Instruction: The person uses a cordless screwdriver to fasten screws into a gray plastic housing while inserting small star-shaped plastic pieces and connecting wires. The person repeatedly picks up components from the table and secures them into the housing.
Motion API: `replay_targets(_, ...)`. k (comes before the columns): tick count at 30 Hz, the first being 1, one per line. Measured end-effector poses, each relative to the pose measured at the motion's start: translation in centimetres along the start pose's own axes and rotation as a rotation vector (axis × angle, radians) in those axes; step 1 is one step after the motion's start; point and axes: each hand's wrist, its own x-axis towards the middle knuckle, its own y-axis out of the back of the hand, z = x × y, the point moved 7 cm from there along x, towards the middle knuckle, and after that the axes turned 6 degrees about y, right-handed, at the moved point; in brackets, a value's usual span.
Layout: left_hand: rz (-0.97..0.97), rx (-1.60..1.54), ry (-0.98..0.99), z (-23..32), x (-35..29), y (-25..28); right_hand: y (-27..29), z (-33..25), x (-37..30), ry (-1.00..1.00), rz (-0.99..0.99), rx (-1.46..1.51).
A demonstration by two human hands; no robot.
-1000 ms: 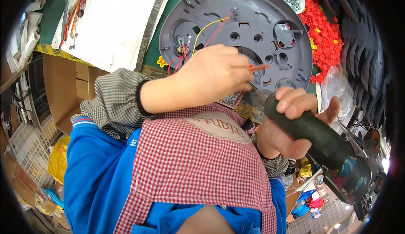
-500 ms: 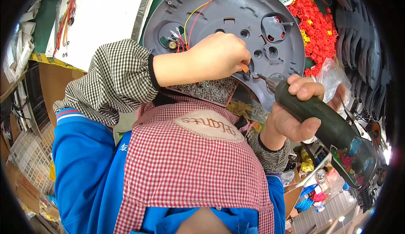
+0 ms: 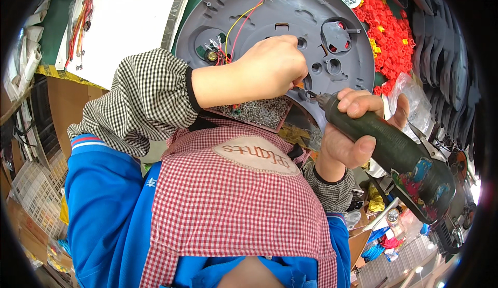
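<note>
Over the last half second, the right hand (image 3: 342, 142) has carried the power screwdriver (image 3: 394, 153) a little toward 10 o'clock, so its bit (image 3: 311, 94) is now just beside the fingertips of the left hand (image 3: 270, 70); the left hand has hardly shifted. For the work in hand, tool and piece now share one spot; whether they touch, I cannot tell.

The left fingers are curled closed, thumb and forefinger seemingly pinching a small orange piece (image 3: 300, 85), which is largely hidden. It sits over the lower part of the round grey plastic housing (image 3: 282, 8), at about 5 o'clock from its middle. The right hand grips the screwdriver, two fingers over the top and the thumb along the near side; the body slants off toward 4 o'clock.

The tightest edges are the shallow box (image 3: 259, 126) of screws (image 3: 267, 111) at 8 o'clock of the piece, below the left wrist, and the clear plastic bag (image 3: 415, 101) just beyond the right fingers at 2 o'clock. Yellow and red leads (image 3: 239, 17) stand near the left forearm at 11. Red plastic clips (image 3: 386, 33) border the housing at 3. The broadest room appears to be toward 12, over the housing's face.
</note>
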Motion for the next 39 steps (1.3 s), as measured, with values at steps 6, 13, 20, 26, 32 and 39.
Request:
replay_targets(6, -0.018, -0.020, 0.009, -0.05, 0.15, -0.16, 0.17, 0.01, 0.16, 0.024, -0.013, 0.034)
replay_targets(13, -0.006, 0.010, 0.004, 0.00, 0.15, -0.03, 0.00, -0.04, 0.14, 0.009, -0.009, 0.022)
replay_targets(20, -0.023, 0.032, -0.001, -0.08, 0.26, -0.09, 0.13, -0.05, 0.11, 0.023, 0.009, 0.019)
replay_targets(26, 0.007, 0.022, -0.035, -0.08, 0.27, -0.06, 0.19, -0.14, 0.14, 0.027, 0.018, 0.011)
replay_targets(32, 0.028, -0.023, -0.025, 0.00, 0.13, 0.36, 0.22, -0.22, 0.12, 0.031, 0.011, 0.021)
replay_targets(39, -0.010, -0.019, -0.084, 0.32, 0.34, 0.24, -0.30, 0.08, 0.08, 0.008, -0.043, 0.000)
